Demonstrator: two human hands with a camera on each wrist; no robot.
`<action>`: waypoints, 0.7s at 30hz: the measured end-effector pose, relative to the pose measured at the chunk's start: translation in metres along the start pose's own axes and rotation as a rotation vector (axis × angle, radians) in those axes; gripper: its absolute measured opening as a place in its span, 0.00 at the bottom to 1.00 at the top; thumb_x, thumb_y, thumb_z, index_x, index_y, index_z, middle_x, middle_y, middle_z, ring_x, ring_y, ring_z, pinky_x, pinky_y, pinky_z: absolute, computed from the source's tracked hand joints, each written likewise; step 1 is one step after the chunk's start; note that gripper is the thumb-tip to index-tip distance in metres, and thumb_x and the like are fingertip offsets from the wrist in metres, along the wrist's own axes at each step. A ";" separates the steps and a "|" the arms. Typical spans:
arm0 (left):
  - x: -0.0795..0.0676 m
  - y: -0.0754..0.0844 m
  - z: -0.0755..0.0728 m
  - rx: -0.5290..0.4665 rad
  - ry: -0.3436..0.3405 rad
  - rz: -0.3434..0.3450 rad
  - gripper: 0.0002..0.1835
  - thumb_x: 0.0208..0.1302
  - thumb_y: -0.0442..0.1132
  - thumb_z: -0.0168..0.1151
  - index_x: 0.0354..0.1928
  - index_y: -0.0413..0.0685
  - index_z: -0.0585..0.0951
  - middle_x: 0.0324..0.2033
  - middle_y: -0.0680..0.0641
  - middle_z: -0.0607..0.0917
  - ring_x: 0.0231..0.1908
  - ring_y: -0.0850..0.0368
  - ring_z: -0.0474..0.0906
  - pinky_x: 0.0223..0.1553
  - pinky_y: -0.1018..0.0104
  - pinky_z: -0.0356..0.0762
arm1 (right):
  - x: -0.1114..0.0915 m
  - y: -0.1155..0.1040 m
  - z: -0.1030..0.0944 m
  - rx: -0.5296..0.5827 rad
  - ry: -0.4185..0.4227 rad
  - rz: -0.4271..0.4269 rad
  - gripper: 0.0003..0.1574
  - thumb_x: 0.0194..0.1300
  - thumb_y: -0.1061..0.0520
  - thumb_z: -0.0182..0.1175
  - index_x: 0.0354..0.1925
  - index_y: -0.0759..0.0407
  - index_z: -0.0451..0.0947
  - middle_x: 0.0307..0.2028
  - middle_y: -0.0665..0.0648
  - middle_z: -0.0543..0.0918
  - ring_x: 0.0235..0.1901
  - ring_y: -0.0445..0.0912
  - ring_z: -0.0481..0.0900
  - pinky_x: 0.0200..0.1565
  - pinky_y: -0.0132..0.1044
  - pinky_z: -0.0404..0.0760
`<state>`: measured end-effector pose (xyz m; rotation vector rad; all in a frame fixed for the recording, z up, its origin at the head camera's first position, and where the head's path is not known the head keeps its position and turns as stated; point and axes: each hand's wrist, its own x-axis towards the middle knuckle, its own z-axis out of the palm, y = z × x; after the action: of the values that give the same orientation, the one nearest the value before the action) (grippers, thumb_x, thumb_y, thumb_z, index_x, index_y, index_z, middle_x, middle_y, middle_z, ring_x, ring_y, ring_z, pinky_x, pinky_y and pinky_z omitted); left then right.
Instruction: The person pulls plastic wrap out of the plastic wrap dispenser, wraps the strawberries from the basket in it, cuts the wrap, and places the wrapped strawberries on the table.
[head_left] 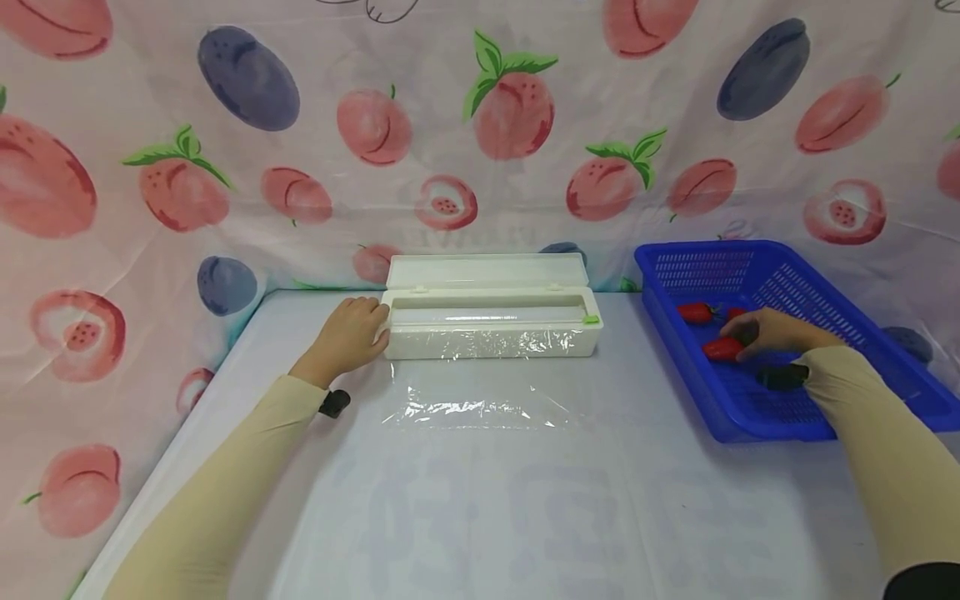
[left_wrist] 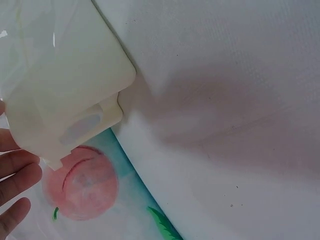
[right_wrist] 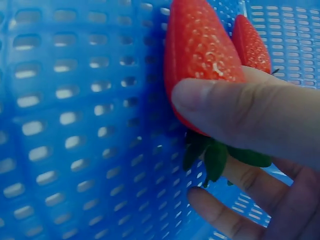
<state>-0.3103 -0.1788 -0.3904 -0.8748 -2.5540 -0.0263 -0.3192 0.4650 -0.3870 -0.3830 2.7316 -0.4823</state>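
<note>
In the head view, a white cling film dispenser (head_left: 491, 337) stands with its lid (head_left: 487, 271) raised. A sheet of clear cling film (head_left: 480, 408) hangs over its front and lies on the table. My left hand (head_left: 348, 333) rests against the dispenser's left end; in the left wrist view, its spread fingers (left_wrist: 22, 182) are beside the white casing (left_wrist: 65, 75). Inside a blue basket (head_left: 697, 392) on the right, my right hand (head_left: 772, 333) pinches a red strawberry (right_wrist: 202, 55) with green leaves, thumb on its side. Another strawberry (right_wrist: 252, 47) lies beyond it.
Another red strawberry (head_left: 696, 313) lies at the left inside the basket. A green slider (head_left: 591, 320) sits at the dispenser's right end. Behind everything hangs a fruit-print cloth (head_left: 450, 125), and a white cloth (head_left: 480, 517) covers the table.
</note>
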 end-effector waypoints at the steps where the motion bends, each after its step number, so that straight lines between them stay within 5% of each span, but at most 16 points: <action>1: 0.000 0.000 0.000 -0.002 0.001 -0.001 0.08 0.55 0.36 0.60 0.30 0.36 0.74 0.27 0.41 0.78 0.33 0.43 0.76 0.42 0.50 0.74 | 0.000 0.000 0.000 0.002 -0.005 0.002 0.28 0.49 0.54 0.71 0.48 0.67 0.78 0.44 0.66 0.80 0.43 0.56 0.74 0.44 0.49 0.77; 14: -0.001 0.001 -0.001 -0.005 -0.029 -0.013 0.09 0.57 0.37 0.58 0.32 0.36 0.74 0.29 0.40 0.78 0.34 0.43 0.77 0.45 0.49 0.74 | -0.001 -0.001 0.003 -0.020 -0.011 0.046 0.30 0.49 0.50 0.71 0.47 0.65 0.78 0.44 0.69 0.78 0.44 0.60 0.72 0.45 0.56 0.74; 21: -0.001 0.002 -0.003 -0.005 -0.033 -0.017 0.09 0.57 0.37 0.58 0.33 0.36 0.75 0.30 0.40 0.78 0.35 0.43 0.77 0.45 0.49 0.74 | -0.006 -0.005 -0.003 0.017 0.025 0.053 0.30 0.51 0.48 0.70 0.48 0.64 0.78 0.46 0.67 0.79 0.45 0.57 0.73 0.44 0.47 0.76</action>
<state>-0.3073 -0.1786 -0.3885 -0.8627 -2.5931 -0.0229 -0.3135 0.4635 -0.3810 -0.3018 2.7520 -0.4988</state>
